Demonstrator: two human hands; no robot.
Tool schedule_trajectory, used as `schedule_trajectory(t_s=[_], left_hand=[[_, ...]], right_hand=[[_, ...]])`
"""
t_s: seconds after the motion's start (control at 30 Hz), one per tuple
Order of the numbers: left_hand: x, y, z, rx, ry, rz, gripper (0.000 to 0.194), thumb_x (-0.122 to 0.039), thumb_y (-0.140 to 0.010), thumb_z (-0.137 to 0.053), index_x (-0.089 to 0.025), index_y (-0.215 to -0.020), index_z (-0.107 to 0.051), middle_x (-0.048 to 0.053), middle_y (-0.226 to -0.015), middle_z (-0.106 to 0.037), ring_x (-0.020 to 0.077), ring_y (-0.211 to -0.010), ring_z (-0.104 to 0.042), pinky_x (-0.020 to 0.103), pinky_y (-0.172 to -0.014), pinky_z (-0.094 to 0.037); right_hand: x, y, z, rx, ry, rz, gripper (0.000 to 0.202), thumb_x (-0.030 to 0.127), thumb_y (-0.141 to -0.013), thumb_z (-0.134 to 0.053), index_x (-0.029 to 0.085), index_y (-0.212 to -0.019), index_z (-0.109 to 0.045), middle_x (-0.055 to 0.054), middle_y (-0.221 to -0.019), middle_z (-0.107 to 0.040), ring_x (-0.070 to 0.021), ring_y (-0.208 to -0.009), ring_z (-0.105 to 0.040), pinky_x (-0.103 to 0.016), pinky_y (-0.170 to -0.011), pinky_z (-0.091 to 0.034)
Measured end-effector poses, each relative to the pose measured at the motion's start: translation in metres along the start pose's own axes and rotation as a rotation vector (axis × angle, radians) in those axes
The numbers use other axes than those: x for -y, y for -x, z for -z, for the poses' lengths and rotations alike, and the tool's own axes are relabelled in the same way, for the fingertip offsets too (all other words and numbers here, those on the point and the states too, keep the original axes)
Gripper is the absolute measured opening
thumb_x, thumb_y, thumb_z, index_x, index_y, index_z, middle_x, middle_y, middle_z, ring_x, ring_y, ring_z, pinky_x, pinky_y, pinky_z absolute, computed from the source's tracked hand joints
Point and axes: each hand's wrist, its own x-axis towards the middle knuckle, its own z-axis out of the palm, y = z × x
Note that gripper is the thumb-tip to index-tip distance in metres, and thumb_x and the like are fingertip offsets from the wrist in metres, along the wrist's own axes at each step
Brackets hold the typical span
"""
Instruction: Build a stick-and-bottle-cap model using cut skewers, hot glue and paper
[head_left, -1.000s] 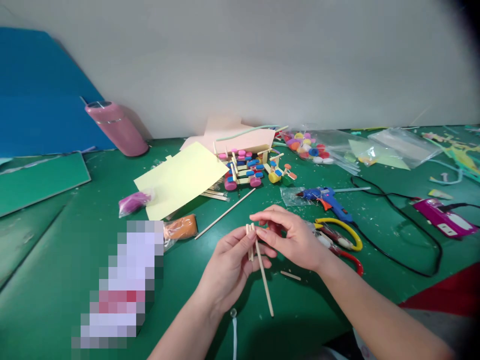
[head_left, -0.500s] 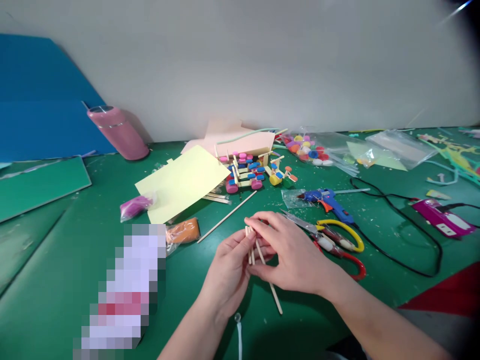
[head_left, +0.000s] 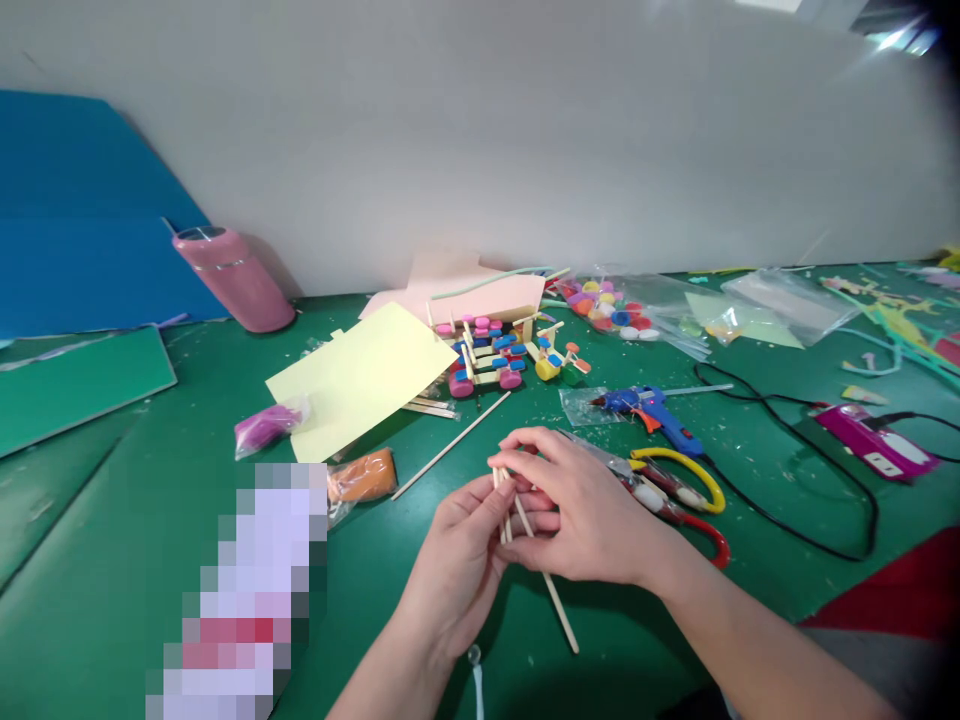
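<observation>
Between the fingers of my left hand (head_left: pixel 469 545) is a small bunch of short wooden sticks (head_left: pixel 503 508), upright, with my thumb pressed on them. A longer wooden stick (head_left: pixel 556 605) slants down toward me from between my hands. My right hand (head_left: pixel 574 510) is closed around the top and side of the same sticks, its thumb and fingertips touching them. Its fingers partly hide where the long stick meets the short ones. Another thin wooden stick (head_left: pixel 450 446) lies on the table beyond my left hand.
Scissors (head_left: pixel 675 490) with yellow and red handles lie by my right wrist, a blue glue gun (head_left: pixel 652 410) behind them. Small stick-and-cap models (head_left: pixel 487 365), yellow paper (head_left: pixel 360 380), orange clay (head_left: pixel 366 476), a pink bottle (head_left: pixel 240 280) and a purple power strip (head_left: pixel 874 440) are around.
The long stick now extends slightly farther down and right from my hands. My grip is nearly the same, and the whole view has shifted slightly.
</observation>
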Motion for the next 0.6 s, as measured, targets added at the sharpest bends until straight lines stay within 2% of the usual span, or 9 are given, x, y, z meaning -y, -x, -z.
schedule_trajectory(t_s=[0.1,0.23,0.27,0.3,0.37,0.43,0.6], left_hand=[[0.001,-0.001,0.001,0.002,0.005,-0.011,0.012,-0.017,-0.077,-0.06,-0.008,-0.082,-0.067,0.012,-0.075,-0.071,0.0197,-0.07,-0.068,0.023,-0.059,-0.053],[-0.001,-0.003,0.003,-0.069,0.033,-0.062,0.009,-0.016,-0.077,-0.061,-0.01,-0.08,-0.066,0.01,-0.073,-0.071,0.0184,-0.068,-0.068,0.023,-0.059,-0.053],[-0.002,-0.003,0.003,-0.098,0.035,-0.083,0.009,-0.016,-0.077,-0.06,-0.01,-0.079,-0.065,0.01,-0.072,-0.071,0.0178,-0.067,-0.068,0.022,-0.06,-0.053],[-0.004,-0.003,0.003,-0.129,0.035,-0.108,0.009,-0.017,-0.078,-0.06,-0.009,-0.079,-0.065,0.009,-0.071,-0.071,0.0173,-0.067,-0.068,0.022,-0.06,-0.052],[-0.006,-0.002,0.003,-0.184,0.03,-0.161,0.01,-0.018,-0.078,-0.06,-0.009,-0.078,-0.064,0.01,-0.07,-0.071,0.0169,-0.066,-0.068,0.022,-0.061,-0.052],[-0.008,-0.001,0.003,-0.215,0.03,-0.201,0.01,-0.018,-0.077,-0.06,-0.009,-0.079,-0.063,0.01,-0.072,-0.072,0.0176,-0.067,-0.068,0.023,-0.063,-0.052],[-0.006,0.0,0.003,-0.213,0.037,-0.204,0.012,-0.018,-0.076,-0.061,-0.008,-0.083,-0.062,0.013,-0.078,-0.072,0.02,-0.071,-0.069,0.027,-0.068,-0.052]], right_hand=[[0.0,-0.001,-0.001,0.01,-0.032,-0.014,0.051,0.027,-0.065,-0.065,0.02,-0.113,-0.053,-0.005,-0.114,-0.049,-0.0185,-0.097,-0.049,-0.03,-0.084,-0.04],[0.001,0.005,-0.003,-0.029,-0.148,-0.073,0.068,0.031,-0.066,-0.068,0.019,-0.126,-0.04,-0.007,-0.114,-0.049,-0.0194,-0.1,-0.048,-0.03,-0.085,-0.041],[0.001,0.008,-0.003,-0.064,-0.171,-0.121,0.061,0.032,-0.069,-0.067,0.018,-0.123,-0.042,-0.006,-0.107,-0.052,-0.0183,-0.094,-0.05,-0.028,-0.08,-0.042],[0.002,0.011,-0.004,-0.096,-0.183,-0.181,0.047,0.033,-0.073,-0.063,0.018,-0.114,-0.047,-0.005,-0.096,-0.055,-0.0164,-0.085,-0.052,-0.027,-0.072,-0.043],[0.003,0.018,-0.007,-0.119,-0.183,-0.294,0.016,0.034,-0.081,-0.054,0.018,-0.084,-0.053,0.001,-0.071,-0.052,-0.0126,-0.063,-0.049,-0.023,-0.056,-0.039],[0.004,0.024,-0.012,-0.069,-0.198,-0.329,0.026,0.037,-0.085,-0.047,0.019,-0.065,-0.047,0.003,-0.058,-0.045,-0.0108,-0.053,-0.042,-0.022,-0.049,-0.032],[0.013,0.026,-0.025,0.055,-0.304,-0.255,0.029,0.027,-0.088,-0.042,0.019,-0.06,-0.04,0.004,-0.057,-0.045,-0.0092,-0.053,-0.041,-0.022,-0.049,-0.029]])
